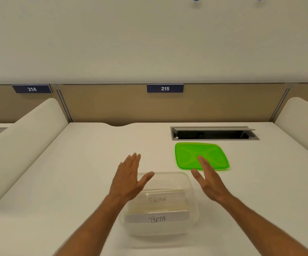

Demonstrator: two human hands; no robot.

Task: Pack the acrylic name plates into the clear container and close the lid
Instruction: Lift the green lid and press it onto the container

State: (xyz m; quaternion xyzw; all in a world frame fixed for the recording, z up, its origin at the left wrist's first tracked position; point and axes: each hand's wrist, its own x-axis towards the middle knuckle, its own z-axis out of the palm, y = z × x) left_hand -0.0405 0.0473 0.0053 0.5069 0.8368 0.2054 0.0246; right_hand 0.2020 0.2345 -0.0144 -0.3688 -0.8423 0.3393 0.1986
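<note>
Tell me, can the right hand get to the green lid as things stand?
Probably yes. The right hand is open and empty, its fingertips already over the near edge of the lid, which lies flat on the desk beyond the container with nothing between them.

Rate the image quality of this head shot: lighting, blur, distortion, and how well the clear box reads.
Head view: soft, even light with faint shadows; wide-angle lens bows the side dividers; both hands look sharp; the clear container nearly blends into the white desk, though the SIGMA and BETA plates stay legible; the green lid is vivid.
</note>
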